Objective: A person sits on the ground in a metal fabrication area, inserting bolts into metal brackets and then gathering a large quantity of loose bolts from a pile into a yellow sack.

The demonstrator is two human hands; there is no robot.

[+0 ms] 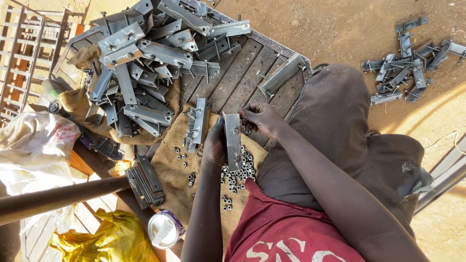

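Observation:
My left hand [215,143] grips a flat grey metal bracket [233,140] along its left edge, holding it upright over a burlap cloth [172,170]. My right hand [262,119] touches the bracket's top right, fingers pinched by a hole there; I cannot tell whether a nut is in them. Several small nuts [238,172] lie scattered on the burlap just below the bracket. Another bracket with bolts [198,123] lies to the left of my left hand.
A big heap of metal brackets [141,63] covers the wooden table's far left. One bracket [281,75] lies at the table's right edge. A stack of plates [144,182], a tin can [164,229], a yellow bag [107,240] and a white bag [34,145] sit left. More brackets [407,63] lie on the dirt.

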